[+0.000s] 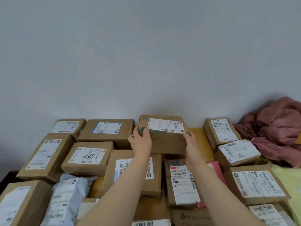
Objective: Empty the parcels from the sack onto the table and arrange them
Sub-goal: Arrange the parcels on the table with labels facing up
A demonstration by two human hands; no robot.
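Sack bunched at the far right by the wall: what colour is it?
The sack is dull reddish pink; head view.

The sack [276, 128] runs past the right edge.

1 head view, close, forward-down over the table [197, 137]

boxes [97, 132] brown, white labels | mailer bag [65, 198] grey | sack [276, 128] dusty red | wall [146, 54] pale grey
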